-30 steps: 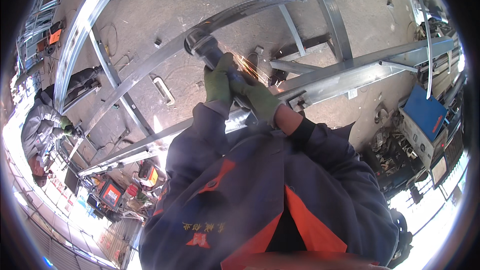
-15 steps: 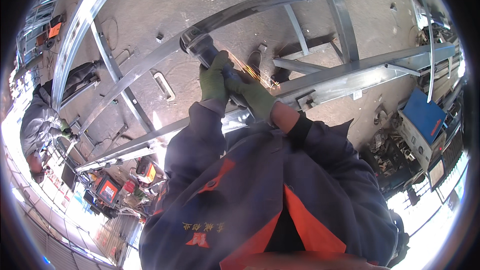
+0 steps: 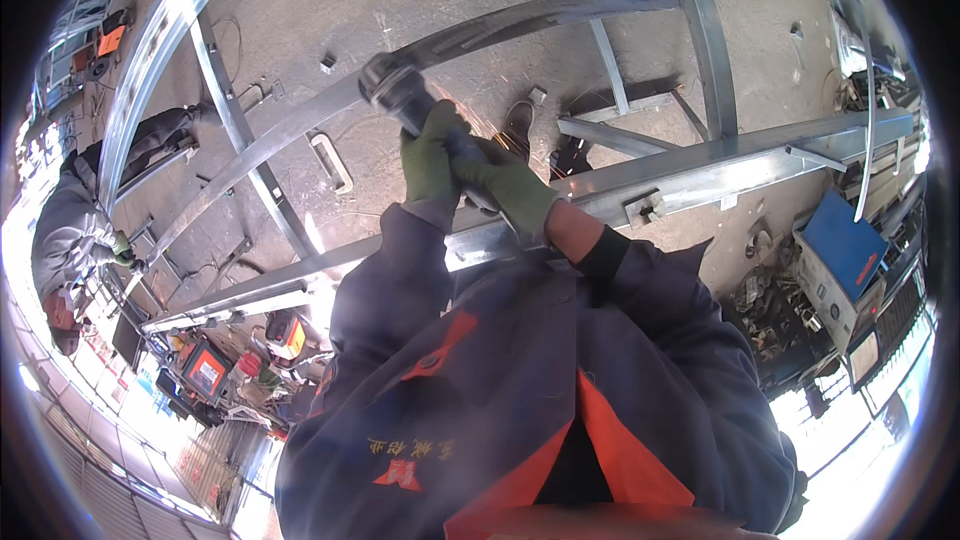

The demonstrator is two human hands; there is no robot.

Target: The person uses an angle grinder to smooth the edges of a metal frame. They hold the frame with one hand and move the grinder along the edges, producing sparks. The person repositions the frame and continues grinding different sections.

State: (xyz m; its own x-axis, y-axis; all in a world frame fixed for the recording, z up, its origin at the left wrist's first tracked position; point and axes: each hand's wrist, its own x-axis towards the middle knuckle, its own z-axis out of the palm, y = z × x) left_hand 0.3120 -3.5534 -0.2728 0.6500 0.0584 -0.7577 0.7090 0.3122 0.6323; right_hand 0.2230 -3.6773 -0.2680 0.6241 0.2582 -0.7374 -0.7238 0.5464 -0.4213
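Both my hands, in green gloves, are closed around an angle grinder (image 3: 400,92). My left hand (image 3: 430,157) wraps its body close behind the head, while my right hand (image 3: 508,183) grips farther back, toward me. The grinder's head rests at a flat steel bar (image 3: 530,18) that runs across the frame; its disc is mostly hidden by the head. Orange sparks (image 3: 480,118) fly from it down and to the right, past a shoe. Dark grinding marks cover the bar to the right of the head.
A long square steel beam (image 3: 770,165) crosses in front of me, with further beams (image 3: 700,50) joining the frame. At left, a co-worker in grey (image 3: 75,240) bends at the frame. A blue-topped machine (image 3: 845,245) stands at right. Orange-fronted machines (image 3: 208,370) stand lower left.
The frame has shifted right in view relative to the grinder, whose head now sits farther left along the bar. The spark stream looks fainter. My grip is the same.
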